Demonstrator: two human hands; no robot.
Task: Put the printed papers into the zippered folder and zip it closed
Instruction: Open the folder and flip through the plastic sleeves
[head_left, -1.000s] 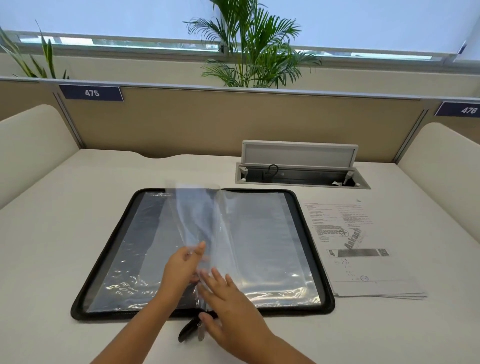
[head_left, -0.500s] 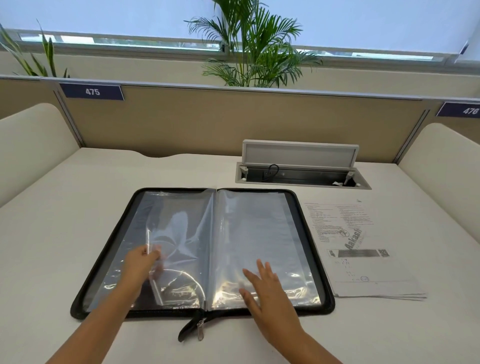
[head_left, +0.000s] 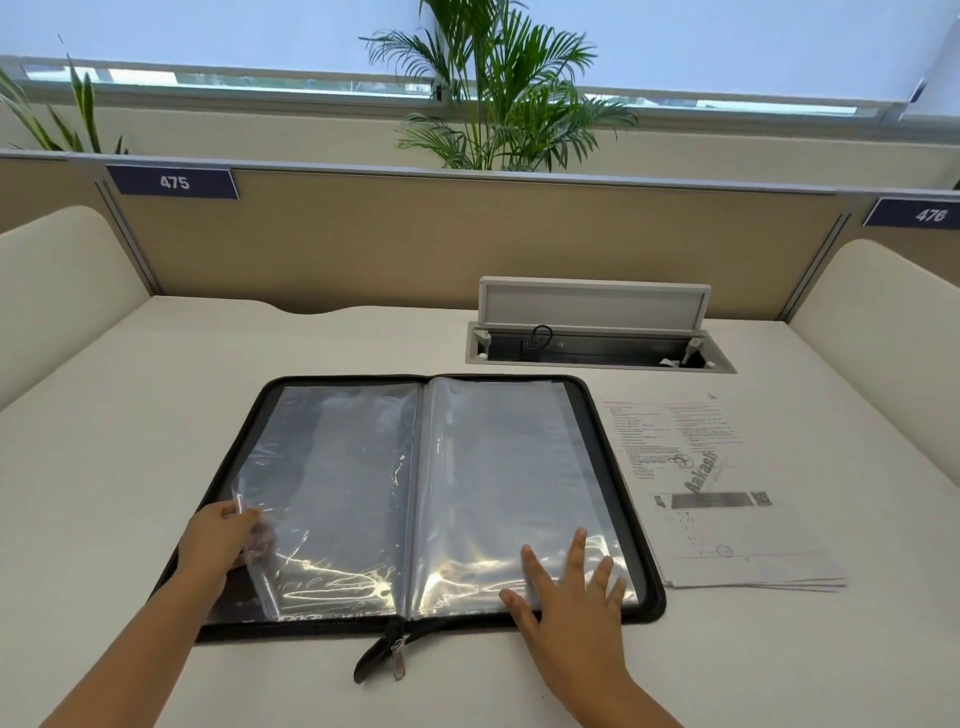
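Observation:
The black zippered folder (head_left: 636, 457) lies open flat on the desk, its clear plastic sleeves (head_left: 493, 467) spread to both sides. My left hand (head_left: 218, 540) pinches the outer edge of a clear sleeve on the left half, near the folder's left rim. My right hand (head_left: 571, 597) rests flat with fingers apart on the lower right sleeves. The zipper pull (head_left: 397, 657) hangs out at the folder's near edge, at the spine. A stack of printed papers (head_left: 717, 493) lies on the desk just right of the folder, untouched.
An open cable box with its raised lid (head_left: 592, 306) sits in the desk behind the folder. A tan partition (head_left: 415, 239) with number tags closes the back, and padded side panels (head_left: 52, 280) flank the desk. Plants stand behind the partition.
My left hand has carried a clear sleeve over from the middle to the left half and laid it nearly flat. My right hand has slid right onto the right-hand sleeves.

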